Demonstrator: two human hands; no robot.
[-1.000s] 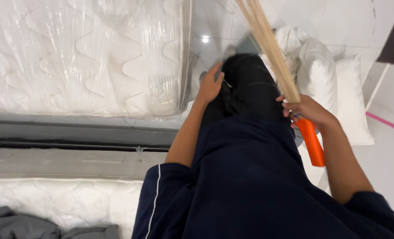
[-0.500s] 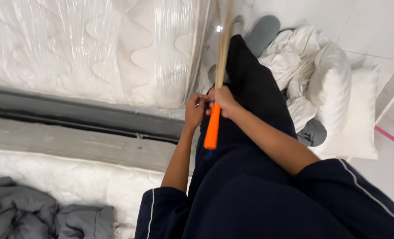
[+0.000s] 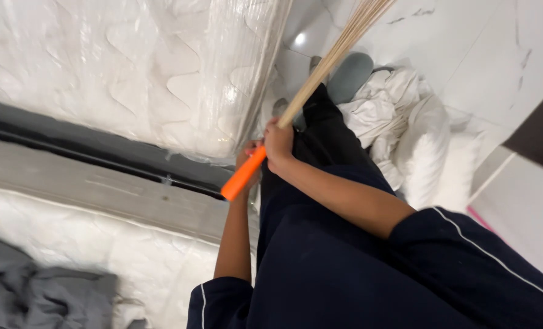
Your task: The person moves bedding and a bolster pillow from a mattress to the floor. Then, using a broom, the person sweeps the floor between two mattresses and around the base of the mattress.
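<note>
A stick broom (image 3: 332, 55) with thin tan bristles and an orange handle (image 3: 242, 175) runs from the top right down to the middle of the view. My right hand (image 3: 278, 145) is closed around it where the bristles meet the handle. My left hand (image 3: 248, 166) sits just behind the orange handle and grips it, partly hidden by it. Both hands are held in front of my dark navy clothing, next to the corner of a plastic-wrapped white mattress (image 3: 143, 73).
A grey bed frame rail (image 3: 94, 192) runs below the wrapped mattress, with another white quilted mattress (image 3: 70, 244) and grey bedding (image 3: 33, 292) at lower left. White sheets and pillows (image 3: 417, 140) lie heaped on the pale tiled floor (image 3: 466, 49). A grey slipper (image 3: 352, 73) shows beyond my leg.
The broom has swung from upright to slanting toward the upper right, its orange end now pointing lower left. My left hand has joined the right on the handle.
</note>
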